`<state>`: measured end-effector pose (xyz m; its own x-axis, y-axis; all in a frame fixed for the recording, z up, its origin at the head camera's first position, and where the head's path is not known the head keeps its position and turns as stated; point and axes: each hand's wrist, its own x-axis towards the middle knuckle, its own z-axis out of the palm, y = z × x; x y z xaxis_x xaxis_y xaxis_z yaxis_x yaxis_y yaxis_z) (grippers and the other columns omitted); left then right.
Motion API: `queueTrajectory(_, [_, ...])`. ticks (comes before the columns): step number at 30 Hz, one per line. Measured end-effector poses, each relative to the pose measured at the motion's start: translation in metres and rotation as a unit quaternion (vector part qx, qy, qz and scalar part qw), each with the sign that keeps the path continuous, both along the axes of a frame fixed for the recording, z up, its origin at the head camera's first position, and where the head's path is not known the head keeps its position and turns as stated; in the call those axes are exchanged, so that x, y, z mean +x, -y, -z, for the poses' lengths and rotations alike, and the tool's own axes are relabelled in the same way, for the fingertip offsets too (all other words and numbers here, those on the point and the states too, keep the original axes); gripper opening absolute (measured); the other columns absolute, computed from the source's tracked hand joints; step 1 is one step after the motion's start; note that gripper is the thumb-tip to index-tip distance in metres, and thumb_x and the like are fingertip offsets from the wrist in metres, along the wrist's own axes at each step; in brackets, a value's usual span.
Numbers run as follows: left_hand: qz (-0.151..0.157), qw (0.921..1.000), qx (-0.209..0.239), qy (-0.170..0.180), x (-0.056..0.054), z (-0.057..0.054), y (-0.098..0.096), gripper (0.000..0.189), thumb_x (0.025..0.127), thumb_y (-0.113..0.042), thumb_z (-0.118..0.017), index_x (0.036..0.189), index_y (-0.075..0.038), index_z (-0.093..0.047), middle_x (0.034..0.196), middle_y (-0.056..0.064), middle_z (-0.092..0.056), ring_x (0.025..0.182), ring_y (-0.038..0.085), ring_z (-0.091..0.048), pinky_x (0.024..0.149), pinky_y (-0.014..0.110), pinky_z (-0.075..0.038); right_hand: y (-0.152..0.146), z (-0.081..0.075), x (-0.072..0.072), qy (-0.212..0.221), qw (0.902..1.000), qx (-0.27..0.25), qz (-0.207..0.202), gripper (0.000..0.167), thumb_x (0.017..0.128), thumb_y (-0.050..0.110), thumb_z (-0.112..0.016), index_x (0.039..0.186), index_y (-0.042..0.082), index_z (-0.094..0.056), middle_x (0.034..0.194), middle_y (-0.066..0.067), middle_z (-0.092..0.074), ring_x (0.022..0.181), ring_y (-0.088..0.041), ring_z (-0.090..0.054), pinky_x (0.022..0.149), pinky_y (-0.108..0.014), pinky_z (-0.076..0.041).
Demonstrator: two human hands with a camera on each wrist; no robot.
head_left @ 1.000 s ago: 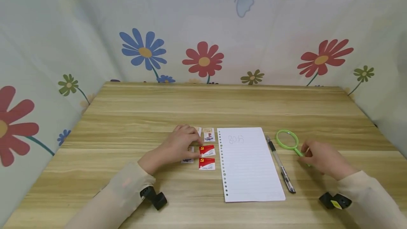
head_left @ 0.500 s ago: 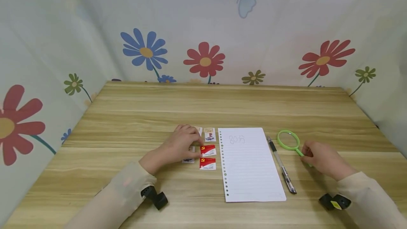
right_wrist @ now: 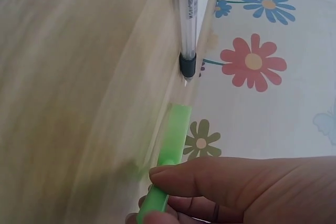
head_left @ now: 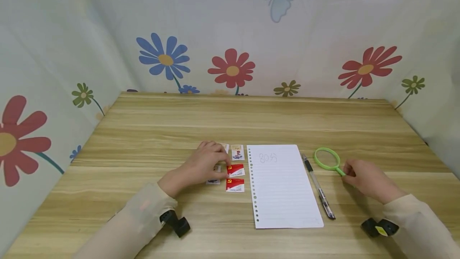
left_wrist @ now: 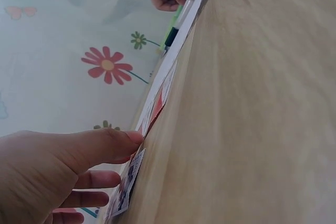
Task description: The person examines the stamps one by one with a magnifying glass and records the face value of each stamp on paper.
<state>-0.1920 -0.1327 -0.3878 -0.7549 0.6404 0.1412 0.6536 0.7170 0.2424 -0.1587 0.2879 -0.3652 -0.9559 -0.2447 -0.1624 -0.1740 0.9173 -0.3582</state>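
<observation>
My left hand (head_left: 201, 167) rests over the left part of a group of small stamps. Its thumb and index finger touch the left edge of the upper red-and-white stamp (head_left: 236, 170); the other fingers look relaxed in the left wrist view. A second red-and-white stamp (head_left: 235, 185) lies just below. Near the fingertips are a pale figure stamp (head_left: 237, 152) and a partly covered dark-printed stamp (head_left: 213, 180). On the right, my right hand (head_left: 368, 179) grips the handle of a green magnifying glass (head_left: 327, 159) between thumb and fingers, which hide the handle's end.
A lined, punched sheet of paper (head_left: 284, 195) with handwriting at its top lies between the hands. Along its right edge lies a black-and-clear gel pen (head_left: 318, 189), left of the magnifying glass. A flower-printed curtain (head_left: 305, 31) stands behind the wooden table (head_left: 251, 119).
The right hand has drawn its fingers around the magnifying glass handle, whose end no longer shows beyond the fingers; the lens has turned slightly. The left hand stays on the stamps.
</observation>
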Motion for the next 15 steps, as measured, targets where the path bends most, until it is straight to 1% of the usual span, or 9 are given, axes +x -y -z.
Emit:
queueTrajectory(4, [0.0,1.0,0.0,-0.001,0.0,0.0,0.0,0.027,0.077,-0.039,-0.077,0.094,-0.02,-0.069,0.102,-0.003,-0.059,0.106,0.021,-0.049,0.099,0.043,-0.032,-0.002,-0.003,0.0,0.004,0.9999,-0.01,-0.001,0.007,0.085,0.0,-0.061,0.083,0.001,-0.054,0.068,-0.002,-0.052,0.048,-0.013,-0.048,0.043,-0.027,-0.042])
queueTrajectory(9, [0.002,1.0,0.006,-0.001,0.0,0.0,-0.001,0.026,0.076,-0.037,-0.077,0.093,-0.02,-0.068,0.102,-0.003,-0.058,0.105,0.021,-0.049,0.098,0.043,-0.033,-0.001,-0.011,-0.002,0.003,0.9999,-0.012,-0.004,0.005,0.087,-0.001,-0.059,0.084,-0.001,-0.055,0.068,-0.003,-0.052,0.052,-0.014,-0.049,0.044,-0.027,-0.043])
queueTrajectory(12, [0.006,0.9999,0.011,-0.003,0.0,0.0,0.0,0.025,0.076,-0.036,-0.078,0.092,-0.02,-0.068,0.101,-0.003,-0.058,0.104,0.021,-0.05,0.097,0.043,-0.033,0.001,-0.016,-0.004,-0.02,0.9997,0.003,-0.014,0.006,0.086,0.0,-0.061,0.082,0.0,-0.056,0.069,-0.002,-0.054,0.056,-0.014,-0.049,0.047,-0.028,-0.043])
queueTrajectory(15, [0.008,0.9999,0.014,-0.006,0.0,0.001,0.0,0.025,0.075,-0.036,-0.078,0.092,-0.02,-0.068,0.1,-0.003,-0.058,0.104,0.021,-0.05,0.097,0.043,-0.034,0.006,-0.022,-0.006,-0.056,0.9977,0.02,-0.031,0.008,0.085,0.001,-0.064,0.08,0.002,-0.057,0.07,0.0,-0.055,0.059,-0.013,-0.047,0.051,-0.03,-0.042])
